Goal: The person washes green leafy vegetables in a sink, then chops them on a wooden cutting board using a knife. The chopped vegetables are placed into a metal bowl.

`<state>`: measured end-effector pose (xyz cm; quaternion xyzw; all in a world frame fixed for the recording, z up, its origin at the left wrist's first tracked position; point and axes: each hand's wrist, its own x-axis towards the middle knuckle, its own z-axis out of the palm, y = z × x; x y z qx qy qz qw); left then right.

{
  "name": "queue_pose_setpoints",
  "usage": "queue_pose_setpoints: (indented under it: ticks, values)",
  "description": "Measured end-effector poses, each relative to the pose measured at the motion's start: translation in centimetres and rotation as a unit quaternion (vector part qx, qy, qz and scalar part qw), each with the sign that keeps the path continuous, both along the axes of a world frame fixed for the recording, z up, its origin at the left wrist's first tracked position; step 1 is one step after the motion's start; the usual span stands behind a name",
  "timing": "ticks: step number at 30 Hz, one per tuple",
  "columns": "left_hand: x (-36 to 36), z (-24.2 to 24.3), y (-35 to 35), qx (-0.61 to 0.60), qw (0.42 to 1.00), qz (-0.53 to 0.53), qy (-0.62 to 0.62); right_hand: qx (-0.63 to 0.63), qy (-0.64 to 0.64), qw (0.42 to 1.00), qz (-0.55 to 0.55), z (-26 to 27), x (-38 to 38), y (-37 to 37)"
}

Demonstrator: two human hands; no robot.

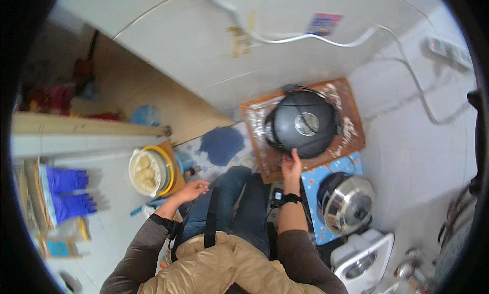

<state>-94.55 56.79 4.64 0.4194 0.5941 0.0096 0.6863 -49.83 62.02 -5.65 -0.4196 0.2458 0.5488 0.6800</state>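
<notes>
A closed black round electric appliance (305, 120), probably a baking pan, sits on a brown low table (254, 114) with worn, whitish marks. My right hand (292, 166) is at its near rim, fingertips touching or just short of it; which one, I cannot tell. No object shows in that hand, and its fingers are apart. Over my left thigh, my left hand (194, 190) hovers with loosely bent fingers and holds nothing. Left of it, a white basket (134, 168) contains several pale round dough-like pieces (145, 173), with a yellow-rimmed basin (168, 160) beneath.
A steel lidded pot (351, 206) stands on a blue patterned surface (311, 187) to the right. Below it is a white-framed appliance or basin (365, 256). A white cable (336, 44) crosses the wall towards a power strip (450, 51). Purple gloves (70, 194) hang at left.
</notes>
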Motion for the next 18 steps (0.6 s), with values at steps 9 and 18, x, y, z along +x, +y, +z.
queue_pose_setpoints:
  ticks: [9,18]
  values:
    - [-6.9,1.6,-10.8,-0.064,0.991,0.090,0.076,0.088,-0.067,0.994,0.015,1.2,-2.1,1.4]
    - [-10.3,-2.0,-12.5,-0.047,0.986,0.145,0.068,0.140,-0.074,0.987,0.018,-1.3,-4.4,3.1]
